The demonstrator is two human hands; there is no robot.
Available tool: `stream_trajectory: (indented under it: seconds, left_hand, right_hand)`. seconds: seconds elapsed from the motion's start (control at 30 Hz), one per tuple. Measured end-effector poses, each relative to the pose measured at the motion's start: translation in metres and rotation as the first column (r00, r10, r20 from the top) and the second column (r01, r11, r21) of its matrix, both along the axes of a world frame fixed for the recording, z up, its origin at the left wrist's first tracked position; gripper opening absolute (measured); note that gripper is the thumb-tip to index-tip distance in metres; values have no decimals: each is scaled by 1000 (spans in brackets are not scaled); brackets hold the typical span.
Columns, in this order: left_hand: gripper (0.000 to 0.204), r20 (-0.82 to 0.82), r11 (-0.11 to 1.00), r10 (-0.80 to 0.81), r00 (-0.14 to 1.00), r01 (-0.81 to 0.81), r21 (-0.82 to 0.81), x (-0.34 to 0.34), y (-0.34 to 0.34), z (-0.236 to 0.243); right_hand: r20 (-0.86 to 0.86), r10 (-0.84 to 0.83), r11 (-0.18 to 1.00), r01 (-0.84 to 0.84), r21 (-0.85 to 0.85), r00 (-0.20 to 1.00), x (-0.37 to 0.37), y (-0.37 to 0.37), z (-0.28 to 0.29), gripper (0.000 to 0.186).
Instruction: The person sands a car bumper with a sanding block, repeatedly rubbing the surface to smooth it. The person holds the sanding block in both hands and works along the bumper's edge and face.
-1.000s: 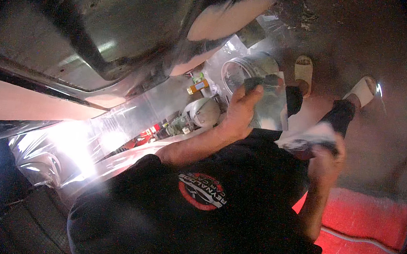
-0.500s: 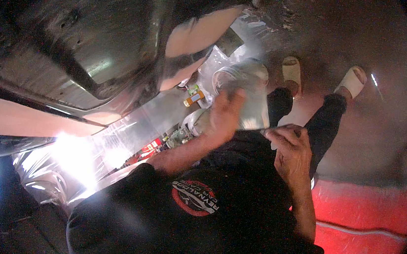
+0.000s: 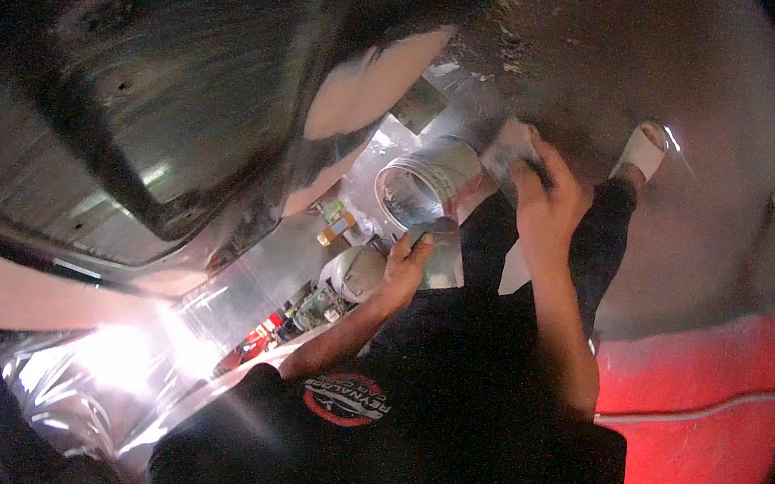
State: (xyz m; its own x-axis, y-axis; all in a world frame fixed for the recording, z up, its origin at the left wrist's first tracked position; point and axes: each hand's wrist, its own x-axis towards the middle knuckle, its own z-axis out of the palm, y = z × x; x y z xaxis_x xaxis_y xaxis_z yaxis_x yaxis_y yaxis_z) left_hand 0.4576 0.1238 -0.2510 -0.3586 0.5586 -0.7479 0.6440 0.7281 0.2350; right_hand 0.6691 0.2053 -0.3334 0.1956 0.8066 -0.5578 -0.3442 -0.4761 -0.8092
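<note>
My left hand [image 3: 407, 261] is closed, thumb and fingers pinching a thin grey-green sheet [image 3: 444, 254] just in front of my waist. Farther out and to the right, my right hand [image 3: 551, 198] is raised and closed on a pale flat piece [image 3: 510, 153]. Motion blurs that piece, so its kind does not show. A whitish round bucket [image 3: 460, 165] lies just beyond my left hand, its mouth toward me and its inside partly lit.
On the left stands a dark, dusty car panel [image 3: 175, 106] with pinkish patches [image 3: 352, 87]. A yellow box [image 3: 337, 229], a round pale container [image 3: 353, 271] and red items [image 3: 255, 337] lie along the left. Plastic sheeting [image 3: 77, 408] glares lower left. The floor is red [image 3: 695, 463] lower right.
My right hand has swung up and away, now carrying a pale piece. The left hand has drawn back toward me with the sheet. The bucket's mouth shows more plainly.
</note>
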Motion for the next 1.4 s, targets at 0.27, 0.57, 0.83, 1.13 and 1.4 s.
stream_trajectory:
  seconds: [0.27,0.57,0.83,1.13,1.4]
  left_hand:
    - [50,-131,993,56,990,-41,114,-59,-16,-10]
    - [44,-85,989,144,986,-140,46,-135,-67,-42]
    - [42,31,992,125,992,-126,32,-115,-41,-30]
    - [43,-78,996,-30,996,36,78,-106,-23,-28]
    - [53,-159,966,-240,958,253,62,-126,-38,-37]
  right_hand:
    - [58,-258,961,250,117,964,-88,69,-45,30]
    - [130,-347,933,327,152,929,-115,102,-34,35]
    - [5,-317,945,315,86,949,-115,107,-5,36]
    - [199,-329,885,227,407,923,-125,87,35,41]
    - [185,-399,902,348,255,898,-116,109,-17,42]
